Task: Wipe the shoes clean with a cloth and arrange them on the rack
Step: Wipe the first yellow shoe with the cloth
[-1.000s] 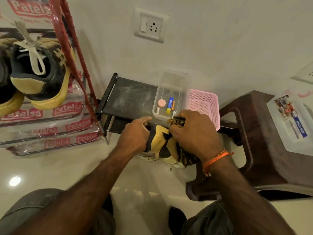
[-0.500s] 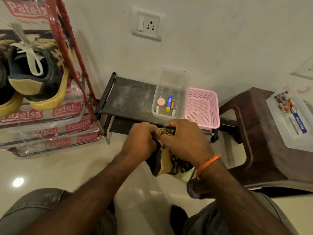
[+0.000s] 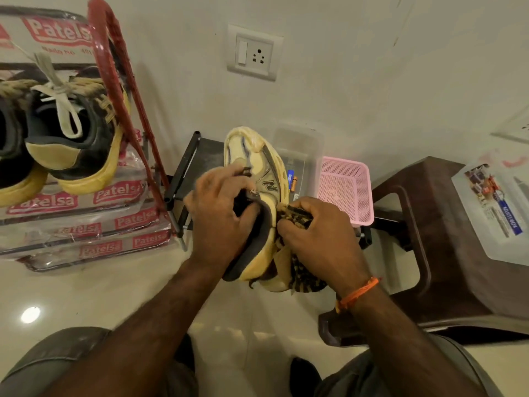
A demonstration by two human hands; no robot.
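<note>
Above the glossy floor [image 3: 86, 290], between our knees and the wall, we hold a yellow-and-black shoe [image 3: 257, 167] with its toe pointing up and away from us and its side panel facing the camera. Our left hand [image 3: 220, 216] grips the shoe at its dark collar, fingers curled into the opening and thumb over the rim. Our right hand [image 3: 315, 236] clutches a patterned brown-and-yellow cloth [image 3: 294, 217] and presses it against the shoe's heel side; more of the cloth hangs below the wrist, which wears an orange thread band [image 3: 357, 293].

Behind the shoe stands a low black rack [image 3: 186, 167], partly hidden, carrying a clear plastic tub [image 3: 303, 144] with small items inside and, just beside it, a pink mesh basket [image 3: 346, 190]. To the left, a second pair of yellow-and-black shoes [image 3: 71, 130] sits on a shelf of a red-framed rack [image 3: 126, 90] wrapped in printed plastic. To the right a dark brown stool [image 3: 429, 239] bears a clear lidded box [image 3: 495, 207]. A white wall socket [image 3: 254, 53] is mounted above.
</note>
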